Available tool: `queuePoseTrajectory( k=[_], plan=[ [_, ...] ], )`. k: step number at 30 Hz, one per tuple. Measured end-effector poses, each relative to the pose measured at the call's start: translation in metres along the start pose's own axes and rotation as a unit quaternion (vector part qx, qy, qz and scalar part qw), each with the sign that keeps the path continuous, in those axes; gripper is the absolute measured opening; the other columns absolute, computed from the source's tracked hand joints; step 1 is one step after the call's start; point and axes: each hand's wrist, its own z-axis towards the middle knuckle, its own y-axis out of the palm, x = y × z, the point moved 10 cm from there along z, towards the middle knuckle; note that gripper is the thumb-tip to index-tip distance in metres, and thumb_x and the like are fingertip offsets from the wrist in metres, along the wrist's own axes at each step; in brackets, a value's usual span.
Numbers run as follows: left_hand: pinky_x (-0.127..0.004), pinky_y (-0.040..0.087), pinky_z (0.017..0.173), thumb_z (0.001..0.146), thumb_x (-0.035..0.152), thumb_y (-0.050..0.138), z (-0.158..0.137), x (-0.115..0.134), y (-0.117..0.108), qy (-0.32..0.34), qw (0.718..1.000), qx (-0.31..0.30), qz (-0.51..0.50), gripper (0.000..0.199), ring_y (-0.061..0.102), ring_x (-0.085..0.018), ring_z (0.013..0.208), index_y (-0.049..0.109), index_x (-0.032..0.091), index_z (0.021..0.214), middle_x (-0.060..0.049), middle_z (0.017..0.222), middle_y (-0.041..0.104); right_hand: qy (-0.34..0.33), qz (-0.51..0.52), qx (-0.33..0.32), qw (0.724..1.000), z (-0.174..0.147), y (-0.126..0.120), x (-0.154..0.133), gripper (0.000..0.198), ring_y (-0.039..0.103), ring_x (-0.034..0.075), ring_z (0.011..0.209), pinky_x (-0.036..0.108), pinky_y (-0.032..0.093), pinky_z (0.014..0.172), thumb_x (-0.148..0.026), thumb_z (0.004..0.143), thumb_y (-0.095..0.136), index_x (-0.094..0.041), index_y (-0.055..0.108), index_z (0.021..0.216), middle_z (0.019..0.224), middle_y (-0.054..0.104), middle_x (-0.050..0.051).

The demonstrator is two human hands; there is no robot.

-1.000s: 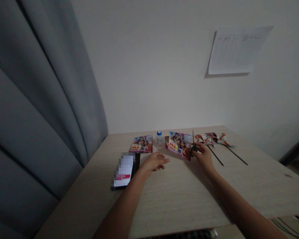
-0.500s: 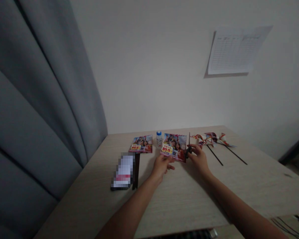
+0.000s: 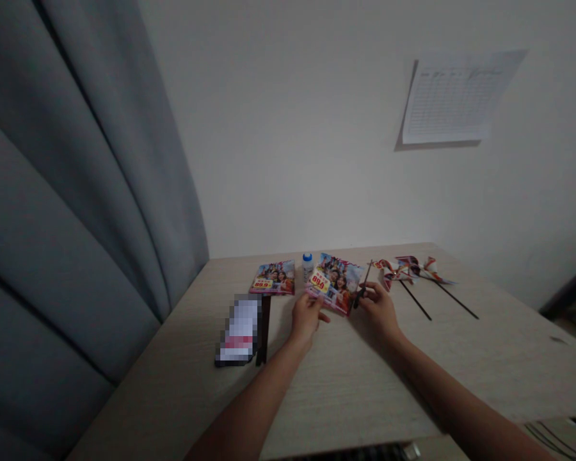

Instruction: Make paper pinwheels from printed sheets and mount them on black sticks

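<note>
A square of glossy printed paper [image 3: 335,282], with people and a yellow 89.9 price label, is tilted above the table. My left hand [image 3: 307,317] pinches its lower left edge between thumb and fingers. Dark-handled scissors [image 3: 361,293] sit in my right hand [image 3: 380,310], blades pointing up and away beside the paper's right edge. Whether the blades touch the paper I cannot tell. Just behind the paper's left side stands a small clear bottle [image 3: 308,264] with a blue cap.
A matching stack of printed squares [image 3: 273,278] lies left, above dark sticks [image 3: 264,330] and a phone [image 3: 240,330] with blurred screen. Two paper pinwheels [image 3: 415,269] on black sticks lie right. A grey curtain [image 3: 77,160] hangs left; a printed sheet [image 3: 461,99] is on the wall.
The paper has turned clockwise, its top now leaning right. The scissors have tilted the same way, staying along its right edge. My left hand has shifted slightly left.
</note>
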Motion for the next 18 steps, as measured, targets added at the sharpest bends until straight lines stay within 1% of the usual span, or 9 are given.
queuePoseTrajectory(
  k=[2,5,7,13,18],
  plan=[
    [-0.015,0.021,0.034,0.079,0.045,0.071,-0.002,-0.006,0.009,-0.022,0.999,-0.030,-0.011,0.035,0.062,-0.009,0.043,0.060,0.015,0.092,-0.009,0.085,0.075,0.008,0.007,0.015,1.000,0.000,-0.003,0.002,0.044,0.066,0.020,0.068,0.029,0.050,0.062,-0.032,0.059,0.074,-0.020,0.057,0.098,0.075,0.070,0.003],
    [-0.016,0.022,0.035,0.073,0.046,0.076,-0.007,-0.012,0.026,-0.042,0.995,-0.092,-0.013,0.039,0.064,-0.010,0.046,0.060,0.014,0.090,-0.011,0.087,0.075,0.017,0.026,0.024,0.999,0.000,-0.005,0.004,0.045,0.066,0.019,0.064,0.028,0.049,0.061,-0.032,0.058,0.075,-0.020,0.057,0.098,0.072,0.070,0.002],
    [-0.017,0.023,0.036,0.072,0.043,0.077,-0.008,-0.012,0.032,-0.043,0.993,-0.108,-0.008,0.037,0.065,-0.010,0.047,0.061,0.014,0.089,-0.012,0.088,0.075,0.015,0.034,0.024,0.999,0.000,-0.004,0.003,0.045,0.065,0.018,0.063,0.028,0.049,0.061,-0.032,0.058,0.076,-0.020,0.057,0.097,0.071,0.070,0.002],
    [-0.016,0.023,0.036,0.074,0.030,0.071,-0.004,-0.010,0.032,-0.047,0.994,-0.095,0.001,0.030,0.066,-0.010,0.049,0.063,0.012,0.097,-0.012,0.092,0.076,0.022,0.041,0.021,0.999,-0.001,0.001,0.006,0.044,0.065,0.017,0.062,0.026,0.048,0.059,-0.029,0.058,0.076,-0.020,0.058,0.098,0.070,0.071,0.001],
    [-0.015,0.023,0.034,0.074,0.027,0.069,-0.003,-0.011,0.034,-0.050,0.994,-0.094,0.008,0.029,0.066,-0.010,0.047,0.062,0.013,0.098,-0.011,0.092,0.075,0.026,0.036,0.013,0.999,-0.002,0.003,0.007,0.046,0.065,0.018,0.062,0.026,0.048,0.057,-0.031,0.058,0.075,-0.020,0.058,0.099,0.072,0.072,0.002]
  ],
)
